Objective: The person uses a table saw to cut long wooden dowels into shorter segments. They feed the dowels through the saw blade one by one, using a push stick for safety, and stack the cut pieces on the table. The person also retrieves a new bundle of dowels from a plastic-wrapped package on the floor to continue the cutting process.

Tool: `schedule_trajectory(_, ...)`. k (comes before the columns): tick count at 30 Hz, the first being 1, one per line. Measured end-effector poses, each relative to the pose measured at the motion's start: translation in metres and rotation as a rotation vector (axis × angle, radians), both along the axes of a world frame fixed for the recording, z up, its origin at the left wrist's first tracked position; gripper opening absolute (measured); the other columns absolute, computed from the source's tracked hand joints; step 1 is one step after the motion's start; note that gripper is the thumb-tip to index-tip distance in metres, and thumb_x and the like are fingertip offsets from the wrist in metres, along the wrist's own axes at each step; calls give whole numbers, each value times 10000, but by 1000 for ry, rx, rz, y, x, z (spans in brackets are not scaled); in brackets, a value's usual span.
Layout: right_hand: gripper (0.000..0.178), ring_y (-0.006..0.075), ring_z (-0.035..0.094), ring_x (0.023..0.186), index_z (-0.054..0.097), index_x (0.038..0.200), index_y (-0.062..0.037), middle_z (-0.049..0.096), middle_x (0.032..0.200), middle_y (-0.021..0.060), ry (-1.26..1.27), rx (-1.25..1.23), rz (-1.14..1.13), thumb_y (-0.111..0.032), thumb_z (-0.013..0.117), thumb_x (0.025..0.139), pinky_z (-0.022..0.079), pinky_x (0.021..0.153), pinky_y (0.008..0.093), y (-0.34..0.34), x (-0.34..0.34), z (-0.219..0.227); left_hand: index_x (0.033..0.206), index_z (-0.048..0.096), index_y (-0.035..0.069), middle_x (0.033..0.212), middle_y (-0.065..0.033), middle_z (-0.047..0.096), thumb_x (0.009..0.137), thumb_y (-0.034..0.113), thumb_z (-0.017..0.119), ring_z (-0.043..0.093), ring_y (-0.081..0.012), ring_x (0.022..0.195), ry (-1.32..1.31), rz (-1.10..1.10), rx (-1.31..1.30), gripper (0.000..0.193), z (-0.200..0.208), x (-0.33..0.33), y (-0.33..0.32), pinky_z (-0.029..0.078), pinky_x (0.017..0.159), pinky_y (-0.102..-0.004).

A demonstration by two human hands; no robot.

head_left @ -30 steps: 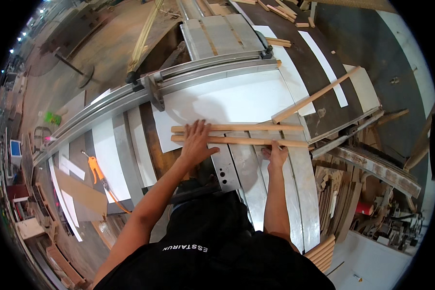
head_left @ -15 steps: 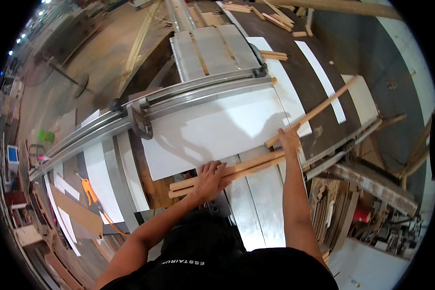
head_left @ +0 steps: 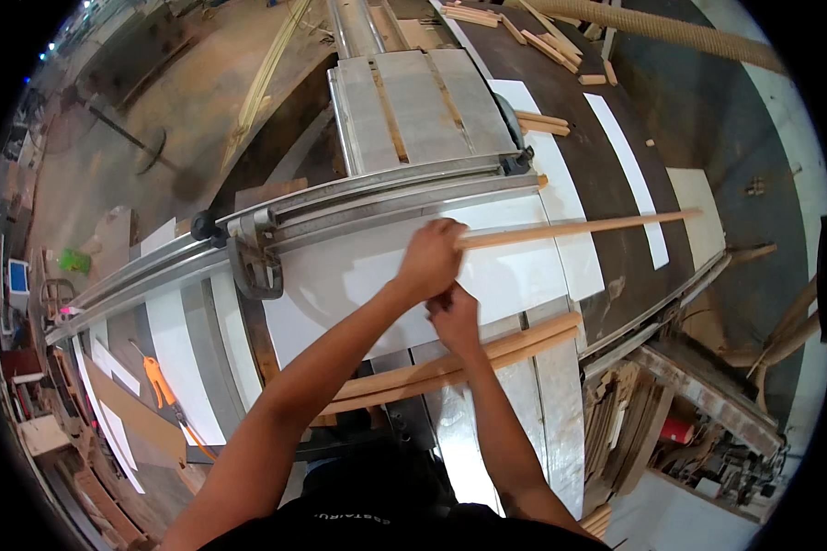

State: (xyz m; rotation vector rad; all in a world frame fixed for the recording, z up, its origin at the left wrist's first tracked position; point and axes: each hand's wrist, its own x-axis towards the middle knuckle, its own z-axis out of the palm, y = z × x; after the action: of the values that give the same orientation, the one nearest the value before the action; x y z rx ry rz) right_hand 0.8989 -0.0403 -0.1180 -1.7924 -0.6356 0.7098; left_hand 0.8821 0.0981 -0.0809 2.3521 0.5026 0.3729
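My left hand (head_left: 432, 257) is closed round the near end of a long thin wooden strip (head_left: 570, 229). The strip reaches away to the right, above the white board (head_left: 349, 308) and the dark table. My right hand (head_left: 456, 321) sits just below the left one, fingers curled together; what they hold, if anything, is hidden. Two thicker wooden strips (head_left: 515, 347) lie side by side under my right forearm, across the metal saw table (head_left: 560, 413). Beyond my hands runs a metal fence (head_left: 386, 191) with a clamp-like stop (head_left: 255, 257) on it.
Short wooden pieces (head_left: 551, 46) lie scattered on the dark table (head_left: 643, 151) at far right, near a narrow white strip (head_left: 629, 179). An orange air gun (head_left: 159, 381) with a hose rests at left. Stacked offcuts (head_left: 629, 422) stand below the table's right edge.
My left hand has left the two thicker strips and grips the thin strip, which has shifted left and swung flatter. My right hand has moved left, off that strip, to beside the left hand.
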Motion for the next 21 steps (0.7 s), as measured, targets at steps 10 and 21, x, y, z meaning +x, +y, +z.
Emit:
schedule_trajectory(10, 636, 270, 595, 1162, 503, 1442, -52, 596, 1294, 171, -820, -582, -55, -227, 762, 889, 516, 954, 415, -122, 269, 6, 1196, 632, 51, 1098, -105, 566, 896, 135, 579, 540, -266, 1075, -26, -22, 414, 316, -68, -19, 19, 430, 918, -402)
schedule_trajectory(21, 597, 336, 530, 1299, 583, 1333, 28, 584, 1371, 206, -752, -594, 118, -259, 794, 854, 414, 1100, 466, -104, 449, -13, 1093, 659, 167, 1198, -55, 544, 876, 256, 668, 500, -217, 1183, 52, 327, 800, 235, -57, -104, 70, 300, 1024, -473)
